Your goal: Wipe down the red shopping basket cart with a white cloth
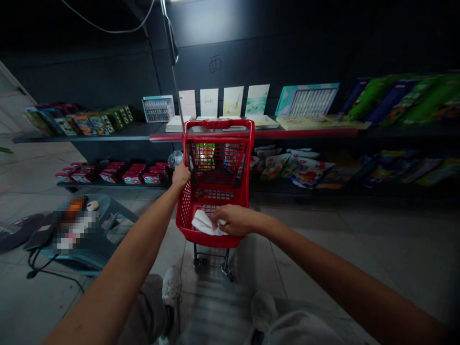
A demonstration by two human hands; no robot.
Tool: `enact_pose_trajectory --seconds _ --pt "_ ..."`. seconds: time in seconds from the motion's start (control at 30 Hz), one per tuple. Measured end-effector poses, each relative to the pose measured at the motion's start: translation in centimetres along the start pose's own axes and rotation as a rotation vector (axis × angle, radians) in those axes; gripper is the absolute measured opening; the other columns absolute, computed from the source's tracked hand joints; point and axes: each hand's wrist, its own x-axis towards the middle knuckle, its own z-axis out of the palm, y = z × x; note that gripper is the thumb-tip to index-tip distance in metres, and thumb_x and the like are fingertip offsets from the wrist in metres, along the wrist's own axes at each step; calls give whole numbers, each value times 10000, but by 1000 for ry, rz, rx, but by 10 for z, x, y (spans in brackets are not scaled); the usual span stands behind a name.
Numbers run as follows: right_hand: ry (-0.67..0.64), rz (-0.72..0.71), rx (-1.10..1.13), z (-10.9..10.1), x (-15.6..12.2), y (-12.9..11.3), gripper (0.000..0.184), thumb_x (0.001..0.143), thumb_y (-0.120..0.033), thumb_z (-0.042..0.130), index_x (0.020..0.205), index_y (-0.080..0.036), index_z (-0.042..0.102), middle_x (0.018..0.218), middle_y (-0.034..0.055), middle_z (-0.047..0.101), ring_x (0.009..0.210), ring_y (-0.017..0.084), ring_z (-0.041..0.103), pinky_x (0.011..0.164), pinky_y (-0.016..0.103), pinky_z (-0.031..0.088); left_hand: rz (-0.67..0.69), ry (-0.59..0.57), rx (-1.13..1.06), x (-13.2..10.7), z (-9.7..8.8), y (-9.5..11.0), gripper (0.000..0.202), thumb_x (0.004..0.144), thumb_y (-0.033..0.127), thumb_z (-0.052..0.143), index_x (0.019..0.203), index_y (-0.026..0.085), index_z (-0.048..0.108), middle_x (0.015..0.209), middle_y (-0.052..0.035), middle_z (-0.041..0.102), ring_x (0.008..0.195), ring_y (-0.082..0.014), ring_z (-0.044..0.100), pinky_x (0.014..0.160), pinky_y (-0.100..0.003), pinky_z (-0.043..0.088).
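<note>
A small red shopping cart (250,177) with a perforated plastic basket stands in front of me, its dark wheels on the tiled floor. My left hand (181,176) is closed on the cart's left side frame. At the near rim of the basket, my right hand (233,220) holds a crumpled white cloth (201,220), fingers bent over it. Part of the cloth is hidden behind those fingers. The cloth lies against the inside of the near basket wall.
A dark shelf (140,129) behind the cart carries books, boxes and green and blue packets. Snack bags (309,170) and red boxes (132,173) line the lower shelf. On my left a grey-blue plastic stool (108,206) bears blurred items and a cable. A thin pole (176,86) rises beside the cart.
</note>
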Motion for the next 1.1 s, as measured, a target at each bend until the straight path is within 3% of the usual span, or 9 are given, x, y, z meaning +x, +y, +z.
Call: enact_pose_trajectory --seconds 0.07,0.17,0.33,0.5,0.67,0.8,0.9,0.97,1.1 --pt "19 43 -154 5 -14 5 246 785 -113 566 905 -200 762 999 79 754 1002 216 656 869 301 416 24 -12 -3 4 0 -2 403 981 296 454 1340 148 563 1253 -222 685 1171 -319 671 973 -396 505" --pt "86 45 -252 13 -29 15 218 810 -160 573 916 -203 759 1025 88 754 1067 233 627 968 352 371 57 -25 0 9 0 -5 413 976 290 461 1352 144 551 1234 -212 695 1159 -307 675 959 -377 513" --pt "203 110 -323 29 -28 13 188 797 -205 590 886 -177 753 988 104 753 1021 239 623 1046 395 300 100 -24 31 13 -3 -8 403 967 274 475 1335 136 564 1200 -211 705 1160 -314 673 973 -382 514" --pt "284 188 -295 42 -17 -7 163 816 -237 580 840 -179 730 993 98 763 999 237 639 1026 406 291 126 -31 82 14 -9 -13 410 968 277 465 1337 133 571 1173 -215 711 1106 -295 694 952 -363 518" --pt "225 204 -311 45 2 -36 249 889 -331 544 915 -177 738 1043 127 762 1020 271 661 996 440 314 201 -29 136 22 -19 -24 407 976 299 456 1328 152 596 1185 -191 716 1129 -267 675 982 -338 499" --pt "233 240 -301 48 26 -62 345 935 -393 496 1000 -165 747 1093 151 757 1050 276 673 992 440 346 243 -3 244 22 -29 -25 426 975 362 468 1332 174 603 1182 -197 710 1135 -316 669 999 -405 492" --pt "289 290 -292 54 42 -74 359 919 -376 498 1000 -145 761 1052 163 763 1026 281 685 998 449 365 301 83 290 9 -37 -17 427 995 360 411 1340 200 606 1176 -189 708 1147 -335 663 1028 -464 467" --pt "304 323 -287 57 51 -78 372 900 -378 511 1006 -135 771 1036 173 764 1019 292 689 997 459 375 355 143 271 -7 -42 -12 422 992 302 396 1353 222 599 1274 -168 679 1212 -314 630 1064 -464 444" --pt "295 379 -283 60 61 -79 411 890 -409 506 1010 -132 785 1039 190 763 1015 308 696 992 479 384 326 318 218 -62 -55 -12 375 955 283 458 1265 197 652 1535 -142 500 1458 -301 401 1198 -492 315"
